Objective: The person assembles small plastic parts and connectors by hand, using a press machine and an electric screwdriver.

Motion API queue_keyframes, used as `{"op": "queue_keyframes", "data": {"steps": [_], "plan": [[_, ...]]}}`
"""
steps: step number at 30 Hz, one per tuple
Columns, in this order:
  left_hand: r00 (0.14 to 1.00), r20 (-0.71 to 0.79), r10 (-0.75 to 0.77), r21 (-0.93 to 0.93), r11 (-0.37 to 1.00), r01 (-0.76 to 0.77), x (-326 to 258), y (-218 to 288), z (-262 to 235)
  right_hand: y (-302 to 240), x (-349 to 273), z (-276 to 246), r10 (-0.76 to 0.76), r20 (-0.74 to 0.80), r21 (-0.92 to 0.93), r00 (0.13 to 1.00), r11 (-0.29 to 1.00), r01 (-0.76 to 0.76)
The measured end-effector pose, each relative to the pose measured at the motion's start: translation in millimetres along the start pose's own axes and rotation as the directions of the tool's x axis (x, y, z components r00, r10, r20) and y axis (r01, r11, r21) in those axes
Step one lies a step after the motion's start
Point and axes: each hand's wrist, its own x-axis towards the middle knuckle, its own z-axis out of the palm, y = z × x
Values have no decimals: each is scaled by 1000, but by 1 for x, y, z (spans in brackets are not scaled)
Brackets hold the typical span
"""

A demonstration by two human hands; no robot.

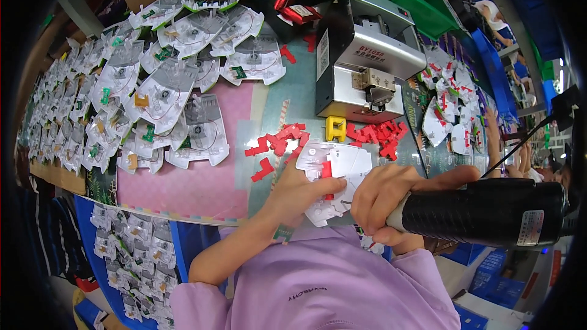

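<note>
My left hand grips a white plastic shell above the table's near edge. Its thumb lies across a red plastic piece set in that shell. A black electric screwdriver is in my right hand, held lying sideways with its body to the right. The fingers of that hand wrap round the front end, just right of the shell. The screwdriver's tip is hidden behind the hand. Beside my left forearm, a small green circuit board hangs below the table edge.
Loose red pieces lie beyond the shell, next to a yellow block. Behind stands a silver screw-feeding machine. White shells with wires pile up at left; others with red pieces lie at right. A blue crate holds more shells.
</note>
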Motion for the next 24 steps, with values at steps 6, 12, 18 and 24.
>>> {"op": "queue_keyframes", "data": {"steps": [6,12,18,24], "plan": [[990,-92,105,218,972,-83,3,-7,-4,6,2,4,50,-34,209,998,977,-41],[992,-112,64,-32,997,-68,6,-21,-7,9,2,14,54,-274,369,960,928,53],[987,-163,0,-150,988,-25,-6,-16,-12,17,-16,2,90,-643,337,760,925,176],[989,57,134,-44,990,-131,-15,-6,-9,57,-47,-12,309,-758,466,575,873,144]]}}
